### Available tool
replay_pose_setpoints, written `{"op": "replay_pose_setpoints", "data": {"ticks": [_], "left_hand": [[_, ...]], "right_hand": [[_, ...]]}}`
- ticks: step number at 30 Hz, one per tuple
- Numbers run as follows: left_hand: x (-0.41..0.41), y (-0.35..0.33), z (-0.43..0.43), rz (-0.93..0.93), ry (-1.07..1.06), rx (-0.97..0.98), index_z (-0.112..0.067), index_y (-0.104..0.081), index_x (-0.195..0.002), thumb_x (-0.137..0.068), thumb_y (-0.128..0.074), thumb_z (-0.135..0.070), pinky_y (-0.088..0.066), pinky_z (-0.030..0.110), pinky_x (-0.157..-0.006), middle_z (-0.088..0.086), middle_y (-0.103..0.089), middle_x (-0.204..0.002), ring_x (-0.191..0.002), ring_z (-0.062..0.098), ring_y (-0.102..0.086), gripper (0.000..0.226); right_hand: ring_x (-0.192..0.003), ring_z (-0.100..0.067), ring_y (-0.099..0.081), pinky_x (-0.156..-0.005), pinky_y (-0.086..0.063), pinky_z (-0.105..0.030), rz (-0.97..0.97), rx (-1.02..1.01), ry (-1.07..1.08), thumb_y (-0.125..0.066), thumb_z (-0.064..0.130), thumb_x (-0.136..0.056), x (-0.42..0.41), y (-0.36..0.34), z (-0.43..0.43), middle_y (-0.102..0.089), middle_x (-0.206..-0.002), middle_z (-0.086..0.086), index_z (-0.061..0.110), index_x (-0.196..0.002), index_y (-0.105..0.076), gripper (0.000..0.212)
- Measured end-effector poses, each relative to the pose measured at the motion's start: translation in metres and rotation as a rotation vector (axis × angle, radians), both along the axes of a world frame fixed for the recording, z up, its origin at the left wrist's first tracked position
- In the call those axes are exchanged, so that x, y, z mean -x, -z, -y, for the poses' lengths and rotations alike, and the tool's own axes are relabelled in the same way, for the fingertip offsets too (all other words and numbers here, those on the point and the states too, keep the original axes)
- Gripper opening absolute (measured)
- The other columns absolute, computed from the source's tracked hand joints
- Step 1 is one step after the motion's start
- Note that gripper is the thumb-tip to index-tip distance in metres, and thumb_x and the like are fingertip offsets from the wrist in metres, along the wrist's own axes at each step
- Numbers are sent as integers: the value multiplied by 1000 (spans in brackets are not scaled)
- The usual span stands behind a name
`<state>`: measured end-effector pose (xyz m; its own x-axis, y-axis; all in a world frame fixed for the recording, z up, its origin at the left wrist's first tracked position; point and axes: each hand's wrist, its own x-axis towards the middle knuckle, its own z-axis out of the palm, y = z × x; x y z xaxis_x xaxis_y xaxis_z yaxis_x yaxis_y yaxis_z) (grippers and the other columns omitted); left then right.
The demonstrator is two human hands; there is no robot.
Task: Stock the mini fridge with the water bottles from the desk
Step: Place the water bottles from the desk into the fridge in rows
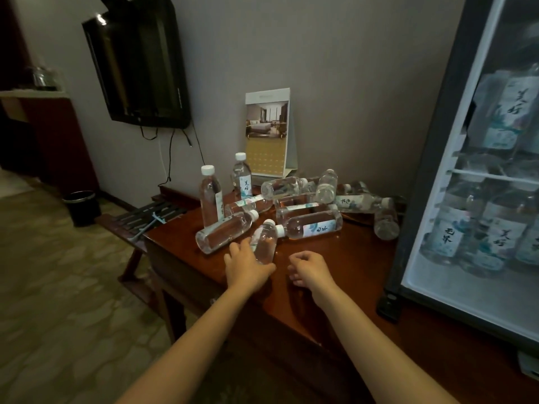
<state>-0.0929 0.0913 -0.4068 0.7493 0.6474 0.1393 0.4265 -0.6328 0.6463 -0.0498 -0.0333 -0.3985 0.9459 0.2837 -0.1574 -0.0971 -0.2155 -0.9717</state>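
One toppled bottle [266, 242] in the left hand [248, 266]; right hand [312, 271] just beside, loosely curled, empty.

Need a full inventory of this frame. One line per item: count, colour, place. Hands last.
upright water bottles: 2, clear with white caps, back left of desk
lying water bottles: about ten, clear, heaped mid-desk; exact count unclear
desk: 1, reddish-brown wood, centre
mini fridge: 1, black frame, glass front, right; labelled bottles inside on two levels
desk calendar: 1, white and gold, against the wall behind the bottles
TV: 1, black, wall-mounted upper left, cables hanging below
bin: 1, black, floor at left
luggage rack: 1, dark slatted wood, left of desk
left hand: on the nearest lying bottle; grip unclear
right hand: loosely curled, empty, over the desk
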Motion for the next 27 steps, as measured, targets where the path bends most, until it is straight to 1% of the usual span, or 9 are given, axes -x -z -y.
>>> {"op": "replay_pose_setpoints", "data": {"ticks": [5, 9, 11, 14, 16, 18, 21, 24, 27], "left_hand": [[9, 2, 13, 4, 88, -1, -26, -35, -136, -62, -79, -44, -34, 32, -97, 3, -30, -122, -118, 24, -29, 88], [11, -2, 16, 105, 184, 218, -30, -45, -130, -75, -71, -40, -37, 28, -98, 0, -35, -116, -119, 24, -38, 61], [11, -4, 17, 168, 212, 401, -26, -47, -127, -80, -69, -30, -49, 29, -86, 4, -47, -120, -105, 20, -53, 52], [11, -11, 17, 207, 161, 717, -17, -37, -128, -79, -71, -18, -47, 20, -59, 3, -53, -110, -79, 9, -57, 60], [11, -14, 12, 151, 144, 836, -9, -30, -135, -75, -73, -14, -52, 26, -64, 7, -56, -107, -82, 16, -61, 74], [13, -18, 7, 66, 188, 881, -2, -35, -131, -73, -75, -11, -54, 26, -62, 8, -62, -97, -78, 18, -65, 71], [21, -22, 1, -74, 301, 927, -1, -50, -121, -70, -78, -12, -54, 26, -68, 9, -70, -96, -86, 18, -68, 59], [28, -20, 1, -111, 415, 915, -4, -58, -117, -72, -77, -13, -51, 25, -72, 4, -73, -96, -91, 16, -68, 49], [33, -18, 4, -62, 475, 936, -12, -53, -118, -71, -77, -11, -52, 25, -74, 3, -69, -105, -94, 16, -67, 53]], "right_hand": [[-98, -22, -57, -85, -48, -36, 42, 48, 19, -49, 23, -94, -2, 2, -4, -60, -112, -7, 14, -117, -55, 26], [-115, -25, -53, -97, -44, -39, 93, 51, 48, -48, 22, -95, -4, 0, -3, -56, -125, -10, 9, -129, -49, 37], [-108, -22, -54, -95, -44, -36, 101, 53, 47, -47, 24, -95, -5, -2, -3, -58, -115, -9, 7, -130, -50, 38], [-84, -14, -50, -81, -42, -32, 63, -7, 21, -45, 25, -97, -4, -5, -3, -53, -94, -1, 7, -126, -53, 35], [-72, -10, -49, -77, -43, -32, 32, -54, -1, -46, 25, -97, -2, -6, -2, -54, -82, 3, 9, -118, -56, 28], [-73, -11, -54, -79, -47, -34, 2, -81, -81, -48, 27, -96, 4, -7, 1, -62, -85, 1, 11, -108, -61, 23], [-89, -16, -63, -73, -50, -23, -46, -137, -202, -55, 19, -93, 10, -4, 3, -67, -106, -9, 7, -117, -60, 28], [-96, -18, -65, -78, -53, -26, -67, -183, -233, -57, 12, -92, 13, -3, 7, -67, -104, -3, 7, -122, -55, 31], [-103, -22, -64, -78, -54, -30, -61, -209, -247, -58, 12, -91, 13, -3, 14, -65, -114, -5, 12, -128, -49, 38]]}}
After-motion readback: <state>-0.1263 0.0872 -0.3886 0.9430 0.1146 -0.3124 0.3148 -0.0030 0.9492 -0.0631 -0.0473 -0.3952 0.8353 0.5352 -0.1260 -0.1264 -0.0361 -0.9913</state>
